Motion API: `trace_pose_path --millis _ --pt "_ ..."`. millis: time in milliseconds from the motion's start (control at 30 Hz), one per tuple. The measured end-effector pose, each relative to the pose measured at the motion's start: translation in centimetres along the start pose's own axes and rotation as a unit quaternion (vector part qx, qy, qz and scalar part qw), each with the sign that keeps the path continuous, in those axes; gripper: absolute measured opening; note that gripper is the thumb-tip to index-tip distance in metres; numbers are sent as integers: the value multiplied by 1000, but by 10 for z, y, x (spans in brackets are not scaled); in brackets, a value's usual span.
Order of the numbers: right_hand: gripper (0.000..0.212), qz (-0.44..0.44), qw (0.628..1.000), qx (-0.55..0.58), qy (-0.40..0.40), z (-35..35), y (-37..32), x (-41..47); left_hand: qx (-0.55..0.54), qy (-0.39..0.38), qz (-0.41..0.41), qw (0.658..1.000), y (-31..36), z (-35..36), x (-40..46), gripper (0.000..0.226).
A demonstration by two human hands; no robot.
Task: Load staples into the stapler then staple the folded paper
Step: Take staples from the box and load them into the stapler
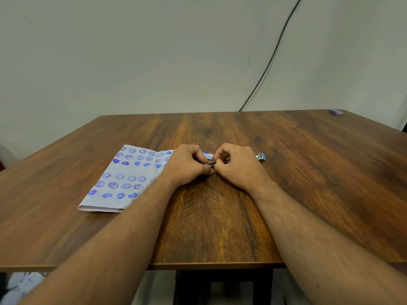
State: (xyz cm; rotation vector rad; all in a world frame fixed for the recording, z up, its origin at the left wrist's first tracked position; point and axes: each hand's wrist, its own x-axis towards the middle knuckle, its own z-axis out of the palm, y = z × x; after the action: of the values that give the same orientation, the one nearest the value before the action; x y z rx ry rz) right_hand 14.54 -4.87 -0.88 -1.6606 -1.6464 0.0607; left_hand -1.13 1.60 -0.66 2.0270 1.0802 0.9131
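Between hands: stapler (222, 161); left grip (187, 166), right grip (236, 165) both pinching it.

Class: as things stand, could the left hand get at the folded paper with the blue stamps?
Probably yes. The folded paper lies flat beside the left hand, nothing on top; but that hand is busy on the stapler.

Both hands, left (187, 166) and right (237, 165), pinched together over a small blue-and-metal stapler (260, 156) on a brown wooden table (308, 172), beside folded blue-stamped white paper (125, 179).
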Motion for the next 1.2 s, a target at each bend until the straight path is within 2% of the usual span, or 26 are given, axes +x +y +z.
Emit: trace_pose_path --millis 200,400,500,700,900,1200 --pt "18 -13 999 22 34 -1 1 -1 4 -1 -5 1000 1 -1 0 23" --pt "9 -7 997 20 73 -1 2 0 2 5 -9 1000 0 0 0 23" --pt "10 9 997 31 65 -2 3 0 8 6 -10 1000 0 0 0 22" --pt "29 7 997 37 65 -2 5 1 4 14 -13 1000 -1 0 1 24" --pt "36 3 999 31 44 -4 4 2 -53 53 17 997 -7 -1 3 45" --pt "33 4 996 69 51 -4 7 3 -99 69 13 993 -11 -2 6 20"
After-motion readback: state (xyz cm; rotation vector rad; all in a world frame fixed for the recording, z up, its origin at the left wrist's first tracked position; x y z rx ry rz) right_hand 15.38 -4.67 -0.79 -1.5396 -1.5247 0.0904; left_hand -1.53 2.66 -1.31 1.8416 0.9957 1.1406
